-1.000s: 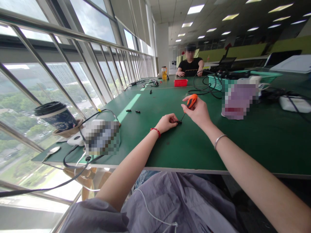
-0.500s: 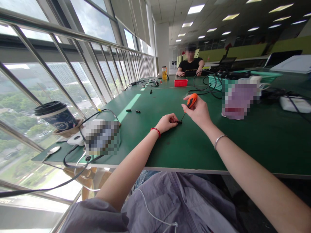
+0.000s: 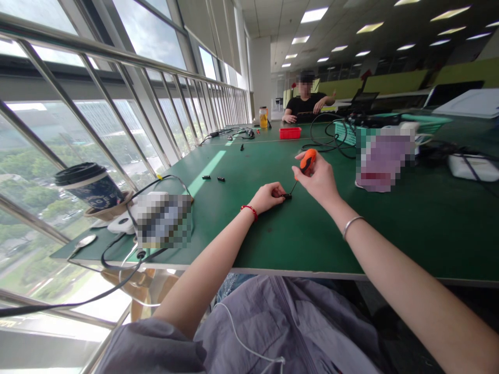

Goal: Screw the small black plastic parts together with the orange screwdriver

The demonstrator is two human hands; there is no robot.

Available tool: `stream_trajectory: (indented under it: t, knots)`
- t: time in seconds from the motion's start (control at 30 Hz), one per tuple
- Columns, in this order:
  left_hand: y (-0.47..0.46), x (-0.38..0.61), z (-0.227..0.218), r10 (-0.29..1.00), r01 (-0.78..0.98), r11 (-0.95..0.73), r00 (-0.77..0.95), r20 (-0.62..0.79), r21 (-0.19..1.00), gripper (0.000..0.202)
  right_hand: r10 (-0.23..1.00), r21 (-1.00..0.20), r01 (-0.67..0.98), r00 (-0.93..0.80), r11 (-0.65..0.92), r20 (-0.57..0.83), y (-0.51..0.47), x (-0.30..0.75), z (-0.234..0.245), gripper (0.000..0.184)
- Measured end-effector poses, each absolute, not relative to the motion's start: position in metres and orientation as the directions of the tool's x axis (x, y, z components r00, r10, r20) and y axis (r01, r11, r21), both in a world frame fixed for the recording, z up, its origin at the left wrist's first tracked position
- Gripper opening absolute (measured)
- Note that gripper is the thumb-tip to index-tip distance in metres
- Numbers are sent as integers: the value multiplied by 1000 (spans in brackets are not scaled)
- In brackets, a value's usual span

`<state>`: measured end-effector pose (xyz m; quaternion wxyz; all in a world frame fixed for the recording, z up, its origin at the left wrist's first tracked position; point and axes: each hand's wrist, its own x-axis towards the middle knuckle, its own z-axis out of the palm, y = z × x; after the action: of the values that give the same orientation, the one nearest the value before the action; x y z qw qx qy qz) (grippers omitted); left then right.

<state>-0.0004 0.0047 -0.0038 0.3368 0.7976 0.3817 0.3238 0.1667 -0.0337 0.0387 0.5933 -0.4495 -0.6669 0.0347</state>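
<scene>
My left hand (image 3: 268,197) pinches a small black part (image 3: 287,196) against the green table top (image 3: 249,234). In my right hand (image 3: 320,177) is a screwdriver (image 3: 308,161) with an orange and black handle, held tilted. Its thin shaft slants down to the black part, and the tip meets the part's top; the exact contact is too small to make out. Two similar small black pieces, one (image 3: 206,177) beside the other (image 3: 221,179), lie to the left of my hands. Farther back lies another small black piece (image 3: 242,147).
A red tray (image 3: 290,133) stands beyond my hands, near a bottle (image 3: 263,117) of yellow liquid. Across the table sits a person (image 3: 307,104). A lidded cup (image 3: 91,187), cables and a blurred device occupy the left. At right are a blurred purple item (image 3: 385,158) and a green basket (image 3: 346,133).
My hands, the screwdriver and the black part stay almost in place. Across the table, the other person's one hand has lifted and shifted.
</scene>
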Motion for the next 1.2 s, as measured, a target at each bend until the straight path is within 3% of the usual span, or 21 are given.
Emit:
stream_trajectory:
  t: [0.13,0.33,0.53,0.73,0.97,1.2]
  knots:
    - [4,-1,-4,826,386,-482,499,262,786,6,650,-578,533,67,618,757,-32,167,36,30]
    - [5,-1,-3,826,388,-484,499,263,785,6,641,-572,578,107,582,760,-33,168,37,19]
    - [4,0,-3,827,383,-480,496,263,789,6,636,-566,539,70,624,768,-33,166,36,30]
    - [5,0,-4,827,389,-483,499,261,785,6,645,-580,577,117,575,755,-36,166,40,17]
    - [5,0,-4,825,389,-486,499,264,783,6,634,-565,543,74,621,769,-30,167,35,29]
    - [6,-1,-4,826,396,-485,499,261,780,6,631,-572,594,135,565,764,-35,166,40,18]
